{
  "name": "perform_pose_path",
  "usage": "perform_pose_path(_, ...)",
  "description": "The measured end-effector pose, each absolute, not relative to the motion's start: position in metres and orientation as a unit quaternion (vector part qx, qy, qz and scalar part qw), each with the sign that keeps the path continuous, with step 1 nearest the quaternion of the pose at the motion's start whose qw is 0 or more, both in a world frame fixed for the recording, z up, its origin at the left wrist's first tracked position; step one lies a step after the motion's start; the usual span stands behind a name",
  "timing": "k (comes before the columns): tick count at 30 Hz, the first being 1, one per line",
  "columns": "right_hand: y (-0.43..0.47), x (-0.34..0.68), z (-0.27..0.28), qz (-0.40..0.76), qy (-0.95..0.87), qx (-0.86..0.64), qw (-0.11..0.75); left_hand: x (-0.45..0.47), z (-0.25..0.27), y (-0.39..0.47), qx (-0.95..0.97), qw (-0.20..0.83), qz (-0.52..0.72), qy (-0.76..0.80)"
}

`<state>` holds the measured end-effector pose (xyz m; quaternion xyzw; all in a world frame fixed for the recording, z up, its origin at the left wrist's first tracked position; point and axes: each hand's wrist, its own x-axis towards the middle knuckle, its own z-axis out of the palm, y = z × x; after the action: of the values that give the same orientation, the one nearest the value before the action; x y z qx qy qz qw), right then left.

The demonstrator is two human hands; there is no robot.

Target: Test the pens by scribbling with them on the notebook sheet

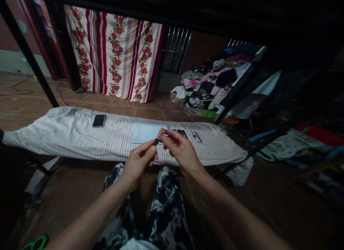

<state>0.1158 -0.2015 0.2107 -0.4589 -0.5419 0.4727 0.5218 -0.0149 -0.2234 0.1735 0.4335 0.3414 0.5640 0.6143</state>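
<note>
Between the thumb and fingers of my left hand (138,164) is a short, slim orange-and-black stick (159,135), tilted with its orange end up. It looks like a pen or marker, but its exact kind is unclear. My right hand (184,151) is closed in a pinch at the orange tip, where something small and shiny shows. Just beyond my hands a pale, flat sheet or notebook (142,132) lies on a striped cloth (118,142). Past my right fingers are a dark patterned item (180,132), partly hidden, and a few thin pens or pencils (197,136).
A phone (99,121) lies on the cloth at the left. Dark metal bars (29,51) frame the space on both sides and overhead. A floral curtain (115,56) hangs behind. Heaped clothes (212,81) lie at the back right, and a coloured plastic item (285,146) stands right.
</note>
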Motion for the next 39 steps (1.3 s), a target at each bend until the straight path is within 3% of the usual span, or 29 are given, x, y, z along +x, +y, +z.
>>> perform_pose_path(7, -0.2, 0.119, 0.208, 0.439, -0.557, -0.455, 0.538, -0.017, 0.176, -0.223, 0.465, 0.607, 0.548, 0.339)
perform_pose_path(13, -0.193, 0.127, 0.219, 0.513, -0.465, -0.423, 0.584, -0.021, 0.183, -0.227, 0.355, 0.71, 0.558, 0.242)
perform_pose_path(18, -0.185, 0.142, 0.223, 0.555, -0.384, -0.409, 0.614, -0.023, 0.185, -0.239, 0.304, 0.736, 0.557, 0.236)
perform_pose_path(39, -0.186, 0.146, 0.23, 0.624, -0.37, -0.364, 0.584, -0.002, 0.186, -0.257, 0.306, 0.696, 0.598, 0.254)
